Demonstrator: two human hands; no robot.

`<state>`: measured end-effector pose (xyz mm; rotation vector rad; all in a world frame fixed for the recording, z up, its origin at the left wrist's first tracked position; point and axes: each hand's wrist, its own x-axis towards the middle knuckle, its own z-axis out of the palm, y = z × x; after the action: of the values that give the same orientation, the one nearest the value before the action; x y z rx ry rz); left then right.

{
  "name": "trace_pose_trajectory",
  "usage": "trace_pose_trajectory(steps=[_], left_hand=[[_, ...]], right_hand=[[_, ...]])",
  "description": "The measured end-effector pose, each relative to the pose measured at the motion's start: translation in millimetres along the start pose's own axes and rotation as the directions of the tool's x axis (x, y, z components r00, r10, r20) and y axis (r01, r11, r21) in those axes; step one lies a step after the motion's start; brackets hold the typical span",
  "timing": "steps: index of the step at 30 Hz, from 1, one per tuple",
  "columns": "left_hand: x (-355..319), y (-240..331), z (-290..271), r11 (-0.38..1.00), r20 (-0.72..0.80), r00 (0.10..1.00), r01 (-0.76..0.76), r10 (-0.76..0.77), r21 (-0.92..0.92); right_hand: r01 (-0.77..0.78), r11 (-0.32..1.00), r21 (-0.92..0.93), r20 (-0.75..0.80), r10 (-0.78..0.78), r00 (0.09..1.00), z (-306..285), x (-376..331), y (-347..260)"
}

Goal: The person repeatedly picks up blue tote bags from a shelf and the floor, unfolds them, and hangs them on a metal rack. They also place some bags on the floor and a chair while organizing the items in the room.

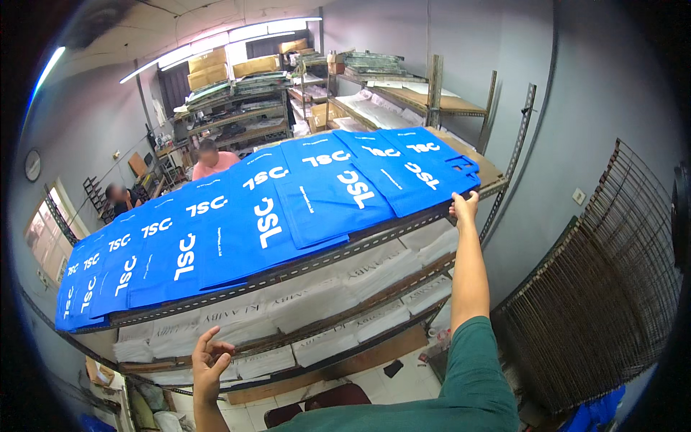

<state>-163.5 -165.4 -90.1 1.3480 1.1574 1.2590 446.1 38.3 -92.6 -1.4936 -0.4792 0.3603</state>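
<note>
Blue printed cloth bags (317, 198) with white lettering lie flat in overlapping rows along the top of a long metal rack. At the near right end, my right hand (466, 207) reaches out and has the near corner of the last blue bag (414, 176) between thumb and fingers. Cut-out handles of the bags stick out just beyond that hand. My left hand (211, 360) is raised in front of the rack's lower shelves, its fingers loosely bent and apart, with nothing in it.
Stacks of white printed bags (309, 302) fill the rack's lower shelves. A tall stand of wire grids (597, 281) is at the right. Shelves with cardboard boxes (209, 68) stand behind. Two people, one in a pink shirt (216, 164), are beyond the rack.
</note>
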Motion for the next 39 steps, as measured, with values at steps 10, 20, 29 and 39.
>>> trace_pose_trajectory(steps=[10,20,29,39], left_hand=[[10,-51,31,0.989,0.325,0.942,0.12,-0.086,-0.087],[29,-96,133,0.963,0.851,0.467,0.22,-0.241,0.152],[-6,-206,260,0.937,0.939,-0.018,-0.075,-0.343,0.341],[-3,-369,165,0.735,0.743,-0.124,-0.318,-0.658,0.598]], right_hand=[[-0.39,0.899,0.198,0.033,0.391,0.92,-129,-216,240],[-0.719,0.154,-0.677,-0.239,0.878,0.414,-443,-593,473],[-0.776,0.535,-0.334,-0.677,0.436,0.593,-422,-580,323],[-0.79,0.23,-0.569,-0.455,0.712,0.535,-386,-672,391]])
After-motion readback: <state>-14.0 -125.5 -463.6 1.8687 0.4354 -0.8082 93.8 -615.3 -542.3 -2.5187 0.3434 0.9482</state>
